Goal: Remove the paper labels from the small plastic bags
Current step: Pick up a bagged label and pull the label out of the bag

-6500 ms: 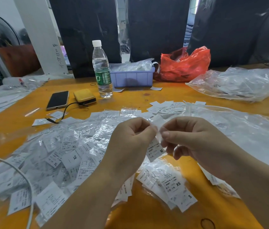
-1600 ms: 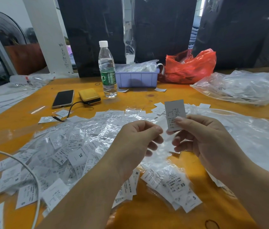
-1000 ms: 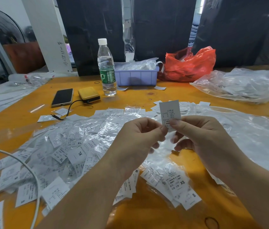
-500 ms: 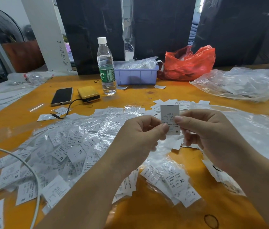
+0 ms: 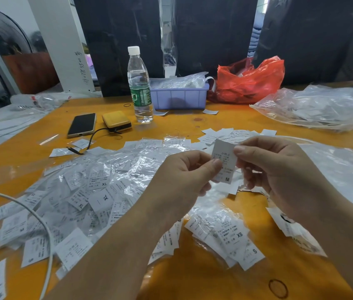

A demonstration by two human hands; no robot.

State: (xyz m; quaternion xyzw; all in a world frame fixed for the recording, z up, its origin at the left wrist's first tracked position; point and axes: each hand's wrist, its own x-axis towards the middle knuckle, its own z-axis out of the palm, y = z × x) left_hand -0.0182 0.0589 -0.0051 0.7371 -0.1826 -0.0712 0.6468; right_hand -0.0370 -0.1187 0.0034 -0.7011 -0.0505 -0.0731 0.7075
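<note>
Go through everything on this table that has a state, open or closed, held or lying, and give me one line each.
Left hand: pinching the label's left edge.
Right hand: pinching the label's top right.
Paper label: held upright above the table, marked M.
Water bottle: upright, capped, partly full.
Phone: flat, screen dark.
Red bag: open at the top.
Purple tray: filled with clear plastic.
Bagged labels: heaped loose.

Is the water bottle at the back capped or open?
Capped: the water bottle stands upright with its white cap on the neck.

Orange table (image 5: 214, 278), red bag (image 5: 255, 83), lilac tray (image 5: 180, 98)
</note>
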